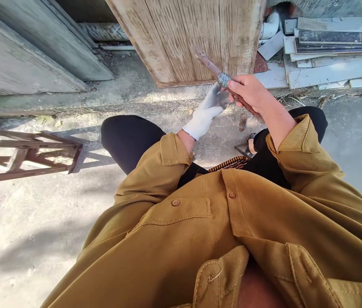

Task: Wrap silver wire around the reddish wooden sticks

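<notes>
My bare right hand (247, 92) grips a brown wooden stick (207, 63) with thumb and fingers wrapped round it. The stick slants up to the left, its far end slightly blurred. A band of thin metal wire (224, 80) is wound in many turns around it, just beyond my right thumb. My left hand (205, 112), in a white knitted glove with grey fingers, sits just below the wire with its fingers apart. Its fingertips are at or very near the wire; whether they press on it I cannot tell. Part of the stick is hidden behind my right hand.
A weathered wooden panel (194, 38) stands ahead. Stacked boards and tile strips (328, 55) lie at the upper right near a white pipe (270, 29). A wooden stool (33, 154) is at the left. A small brown piece (242, 122) appears between my knees.
</notes>
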The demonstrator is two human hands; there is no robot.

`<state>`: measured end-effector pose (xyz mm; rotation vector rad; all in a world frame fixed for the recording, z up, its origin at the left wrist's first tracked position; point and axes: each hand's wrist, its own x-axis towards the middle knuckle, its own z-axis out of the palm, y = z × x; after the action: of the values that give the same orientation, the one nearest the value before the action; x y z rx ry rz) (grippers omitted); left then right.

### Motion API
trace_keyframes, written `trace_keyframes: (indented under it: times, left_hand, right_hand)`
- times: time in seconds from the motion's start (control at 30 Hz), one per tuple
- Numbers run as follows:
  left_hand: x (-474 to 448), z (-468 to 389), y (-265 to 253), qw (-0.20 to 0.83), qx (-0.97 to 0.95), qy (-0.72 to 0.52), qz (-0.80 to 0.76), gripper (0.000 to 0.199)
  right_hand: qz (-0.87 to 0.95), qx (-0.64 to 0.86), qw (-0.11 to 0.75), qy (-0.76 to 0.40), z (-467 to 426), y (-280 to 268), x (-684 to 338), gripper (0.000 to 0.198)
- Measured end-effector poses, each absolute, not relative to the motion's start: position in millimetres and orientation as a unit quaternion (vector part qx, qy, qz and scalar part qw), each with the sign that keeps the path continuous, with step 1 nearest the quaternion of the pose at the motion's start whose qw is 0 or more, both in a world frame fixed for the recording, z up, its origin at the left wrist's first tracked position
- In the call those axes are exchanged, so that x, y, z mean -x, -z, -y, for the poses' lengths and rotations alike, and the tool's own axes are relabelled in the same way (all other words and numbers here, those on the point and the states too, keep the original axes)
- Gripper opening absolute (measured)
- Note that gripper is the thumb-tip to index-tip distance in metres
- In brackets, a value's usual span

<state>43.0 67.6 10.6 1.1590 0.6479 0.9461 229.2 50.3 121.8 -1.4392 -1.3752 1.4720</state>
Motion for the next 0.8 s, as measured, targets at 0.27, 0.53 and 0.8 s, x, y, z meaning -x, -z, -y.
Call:
trace_keyframes:
  times: [0.27,0.53,0.8]
  left_hand:
    - [-52.6,-59.7,-13.8,0.647,-0.556,-0.325,-0.409,0.029]
    - [-27.4,-61.6,-31.9,0.484,-0.751,-0.161,-0.419,0.022]
    - [-22.9,-60.4,-49.1,0.310,-0.865,-0.059,-0.389,0.023]
  right_hand:
    - [0.508,0.607,0.326,-0.517,-46.8,-137.2,-231.8,0.040]
    - [0.653,0.664,0.215,-0.295,-80.2,-80.2,-261.5,0.046]
    - [0.723,0.544,0.158,-0.396,-77.3,-47.5,-264.0,0.054]
